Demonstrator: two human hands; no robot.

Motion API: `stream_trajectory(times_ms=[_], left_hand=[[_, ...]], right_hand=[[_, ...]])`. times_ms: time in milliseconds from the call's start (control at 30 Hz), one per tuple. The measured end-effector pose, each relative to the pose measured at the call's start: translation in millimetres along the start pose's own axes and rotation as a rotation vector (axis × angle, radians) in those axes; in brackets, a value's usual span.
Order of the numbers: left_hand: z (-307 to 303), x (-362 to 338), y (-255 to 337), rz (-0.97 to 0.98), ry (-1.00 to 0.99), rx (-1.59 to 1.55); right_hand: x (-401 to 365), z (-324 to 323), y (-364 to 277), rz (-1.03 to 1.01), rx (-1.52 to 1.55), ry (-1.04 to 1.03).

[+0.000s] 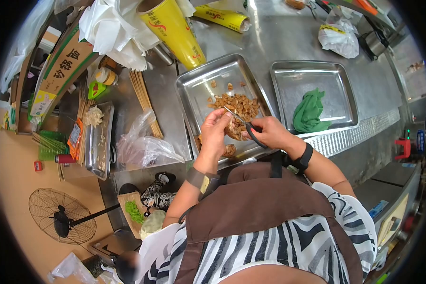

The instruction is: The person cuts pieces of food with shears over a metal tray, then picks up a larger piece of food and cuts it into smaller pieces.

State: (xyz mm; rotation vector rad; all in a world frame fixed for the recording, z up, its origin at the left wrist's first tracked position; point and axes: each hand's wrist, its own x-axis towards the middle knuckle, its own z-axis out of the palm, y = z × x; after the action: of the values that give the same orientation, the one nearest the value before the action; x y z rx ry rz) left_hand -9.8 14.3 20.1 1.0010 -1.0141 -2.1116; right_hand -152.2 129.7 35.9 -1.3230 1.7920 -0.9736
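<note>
My right hand [270, 132] is closed around the black handles of a pair of scissors [245, 122], whose blades point up and left toward my other hand. Pinched in my left hand [214, 128] is a brown, wrinkled piece of food [235, 129], right at the blades; its exact kind does not show. Both hands are over the near part of a metal tray [192, 84]. Inside that tray lies a heap of small brown cut bits [239, 104], with a few scattered beyond it. A larger brown piece [228, 150] rests by the tray's near edge.
To the right, a second tray [288, 71] holds a crumpled green cloth [311, 111]. Yellow rolls [173, 33] and white paper [113, 28] are at the back left. Wooden skewers [144, 102] and a clear plastic bag [144, 144] lie left. A fan [61, 217] stands below.
</note>
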Motion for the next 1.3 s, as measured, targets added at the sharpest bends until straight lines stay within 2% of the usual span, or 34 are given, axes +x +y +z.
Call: stream_trajectory(times_ms=[367, 467, 533, 667, 800, 867, 933, 1033, 1067, 1200, 1267, 1300], left_hand=[[-6, -1, -3, -0.071, 0.002, 0.097], [-8, -1, -8, -0.035, 0.062, 0.077], [-8, -1, -8, -0.018, 0.055, 0.063], [-7, -4, -5, 0.003, 0.014, 0.049], [-6, -1, -9, 0.036, 0.016, -0.036], [-3, -1, -8, 0.013, 0.073, -0.069], [0, -3, -12, 0.023, 0.033, -0.042], [7, -6, -15, -0.010, -0.049, -0.043], [8, -8, -14, -0.048, -0.079, -0.069], [8, -12, -9, -0.024, -0.067, -0.077], [-3, -9, -14, -0.079, -0.085, 0.158], [-5, -8, -15, -0.077, -0.085, 0.157]], right_hand=[[6, 2, 8, 0.042, -0.044, -0.049], [8, 5, 21, 0.041, 0.035, -0.015], [10, 5, 25, 0.158, 0.150, -0.065], [8, 5, 15, 0.151, 0.236, -0.051], [6, 5, 10, 0.100, 0.262, -0.132], [6, 5, 2, 0.103, 0.242, -0.142], [6, 9, -12, 0.138, 0.591, 0.053], [22, 18, 7, 0.099, 0.651, 0.135], [28, 24, 17, 0.091, 0.760, 0.122], [26, 14, -1, 0.150, 0.653, 0.174], [27, 16, 5, 0.108, 0.580, 0.191], [28, 15, 6, 0.106, 0.579, 0.190]])
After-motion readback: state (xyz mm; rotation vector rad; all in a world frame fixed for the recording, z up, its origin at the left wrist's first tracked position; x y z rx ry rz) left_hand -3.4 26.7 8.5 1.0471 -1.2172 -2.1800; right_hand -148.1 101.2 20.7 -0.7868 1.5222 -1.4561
